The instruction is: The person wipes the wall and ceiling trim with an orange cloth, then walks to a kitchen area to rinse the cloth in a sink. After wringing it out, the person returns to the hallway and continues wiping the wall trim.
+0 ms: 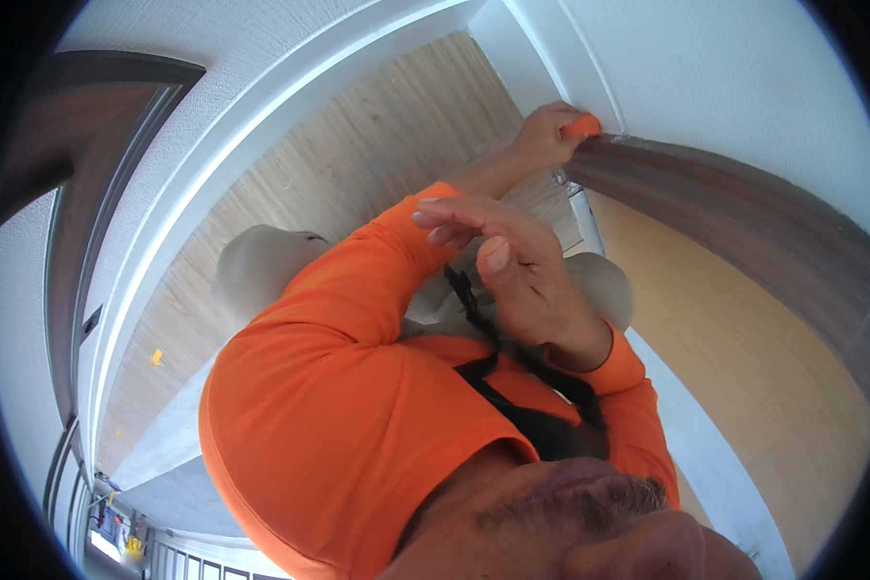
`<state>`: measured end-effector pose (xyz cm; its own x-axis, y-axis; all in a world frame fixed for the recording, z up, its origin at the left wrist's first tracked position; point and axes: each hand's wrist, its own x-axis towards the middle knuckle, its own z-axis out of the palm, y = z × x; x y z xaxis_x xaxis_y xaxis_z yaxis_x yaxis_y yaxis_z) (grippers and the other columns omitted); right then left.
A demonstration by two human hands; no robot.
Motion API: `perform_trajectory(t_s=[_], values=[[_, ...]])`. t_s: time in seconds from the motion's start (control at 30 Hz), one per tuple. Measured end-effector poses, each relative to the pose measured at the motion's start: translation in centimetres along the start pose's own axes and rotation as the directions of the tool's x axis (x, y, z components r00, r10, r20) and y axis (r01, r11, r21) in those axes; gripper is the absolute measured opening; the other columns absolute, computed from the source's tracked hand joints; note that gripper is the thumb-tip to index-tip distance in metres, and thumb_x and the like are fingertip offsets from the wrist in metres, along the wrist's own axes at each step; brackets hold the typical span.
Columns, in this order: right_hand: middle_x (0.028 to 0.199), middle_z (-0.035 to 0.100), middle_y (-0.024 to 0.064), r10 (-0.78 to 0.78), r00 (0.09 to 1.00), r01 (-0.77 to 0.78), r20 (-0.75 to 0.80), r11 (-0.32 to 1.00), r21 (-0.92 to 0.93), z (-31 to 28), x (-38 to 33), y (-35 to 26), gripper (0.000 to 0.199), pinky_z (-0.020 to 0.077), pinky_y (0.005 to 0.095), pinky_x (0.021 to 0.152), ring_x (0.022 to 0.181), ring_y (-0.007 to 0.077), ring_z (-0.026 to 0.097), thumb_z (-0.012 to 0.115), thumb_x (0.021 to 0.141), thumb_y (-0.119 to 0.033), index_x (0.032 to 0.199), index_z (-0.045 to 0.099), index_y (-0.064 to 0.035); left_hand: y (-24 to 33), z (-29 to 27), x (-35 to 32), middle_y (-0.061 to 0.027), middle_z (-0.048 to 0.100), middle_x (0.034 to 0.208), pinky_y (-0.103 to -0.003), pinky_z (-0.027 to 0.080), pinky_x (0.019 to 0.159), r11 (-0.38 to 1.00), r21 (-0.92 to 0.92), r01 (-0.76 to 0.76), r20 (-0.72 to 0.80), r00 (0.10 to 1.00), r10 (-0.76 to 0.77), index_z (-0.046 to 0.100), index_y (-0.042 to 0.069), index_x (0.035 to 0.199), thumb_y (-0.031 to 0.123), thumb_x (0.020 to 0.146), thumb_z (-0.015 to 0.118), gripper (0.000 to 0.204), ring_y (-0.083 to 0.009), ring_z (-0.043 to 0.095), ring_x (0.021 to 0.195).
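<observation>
My left hand (543, 138) reaches across, its fingers closed round a small orange object (582, 126) whose kind I cannot make out. It presses this against the white wall (725, 68), at the end of a dark brown wood-grain trim (706, 193). Nearer to me, my right hand (527, 266) is raised in front of my chest with nothing in it. Its fingers are stretched out and slightly bent, the thumb apart from them. Below the left wrist, part of a metal fitting (575, 188) shows at the trim's end.
My knees (266, 266) are bent over a wood-grain floor (358, 145). White skirting (290, 92) curves along the wall. A tan surface (735, 358) lies right of me. Yellow scraps (156, 358) dot the floor. A brown door frame (116, 97) stands left; a black strap (488, 333) hangs at my chest.
</observation>
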<state>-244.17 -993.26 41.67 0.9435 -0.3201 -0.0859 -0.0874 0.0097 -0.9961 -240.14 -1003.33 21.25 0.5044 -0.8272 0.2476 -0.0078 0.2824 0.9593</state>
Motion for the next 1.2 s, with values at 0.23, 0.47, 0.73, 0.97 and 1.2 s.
perform_trajectory(t_s=[0.23, 0.47, 0.73, 0.97, 1.2], values=[[0.115, 0.067, 0.0166, -0.021, 0.998, 0.022, 0.053, 1.0, -0.015, -0.3, 0.8, -0.7, 0.067, 0.0494, 0.0338, 0.086, 0.095, 0.0228, 0.064, 0.038, 0.106, -0.053, 0.132, 0.058, 0.0052, 4.0, 0.3, 0.6, -0.0126, 0.07, 0.1, -0.042, 0.052, 0.081, 0.997, 0.026, -0.069, 0.085, 0.994, 0.066, 0.074, 0.008, 0.101, 0.005, 0.081, 0.07, 0.021, -0.0337, 0.064, 0.089], [0.108, 0.068, 0.0176, -0.1, 0.995, 0.099, 0.011, 0.994, 0.048, 0.1, 1.1, 0.0, 0.06, 0.0529, 0.0357, 0.081, 0.09, 0.0243, 0.065, 0.048, 0.104, -0.046, 0.13, 0.058, 0.0065, 4.1, 0.2, 1.3, -0.0132, 0.067, 0.102, -0.043, 0.051, 0.083, 0.987, -0.001, -0.158, 0.174, 0.972, 0.156, 0.074, 0.009, 0.102, 0.006, 0.081, 0.064, 0.024, -0.035, 0.063, 0.096], [0.12, 0.066, 0.0182, -0.052, 0.996, 0.052, 0.076, 0.999, -0.002, -0.4, 1.1, -0.8, 0.072, 0.0516, 0.0355, 0.087, 0.098, 0.0248, 0.066, 0.041, 0.103, -0.056, 0.133, 0.056, 0.0074, 3.0, -0.3, 2.4, -0.0152, 0.066, 0.101, -0.041, 0.05, 0.086, 0.996, -0.044, -0.075, 0.348, 0.934, 0.085, 0.073, 0.009, 0.1, 0.005, 0.08, 0.065, 0.021, -0.0356, 0.062, 0.099], [0.123, 0.065, 0.0189, -0.018, 0.997, 0.019, 0.071, 1.0, -0.016, -0.5, 0.6, -0.4, 0.077, 0.0515, 0.0354, 0.088, 0.103, 0.0248, 0.065, 0.043, 0.101, -0.061, 0.135, 0.055, 0.0078, 3.3, -1.2, 2.0, -0.0153, 0.066, 0.1, -0.042, 0.051, 0.085, 0.999, -0.038, 0.028, 0.316, 0.949, -0.015, 0.072, 0.007, 0.098, 0.008, 0.082, 0.065, 0.017, -0.0364, 0.063, 0.097], [0.127, 0.064, 0.0195, -0.056, 0.994, 0.059, 0.095, 0.998, -0.03, -1.0, 0.3, -0.7, 0.083, 0.0524, 0.0352, 0.087, 0.106, 0.0253, 0.066, 0.043, 0.099, -0.065, 0.135, 0.053, 0.0092, 3.4, -1.6, 2.9, -0.0145, 0.067, 0.102, -0.042, 0.05, 0.084, 0.998, 0.047, -0.048, 0.359, 0.933, 0.028, 0.073, 0.005, 0.099, 0.011, 0.083, 0.067, 0.017, -0.0351, 0.064, 0.097]])
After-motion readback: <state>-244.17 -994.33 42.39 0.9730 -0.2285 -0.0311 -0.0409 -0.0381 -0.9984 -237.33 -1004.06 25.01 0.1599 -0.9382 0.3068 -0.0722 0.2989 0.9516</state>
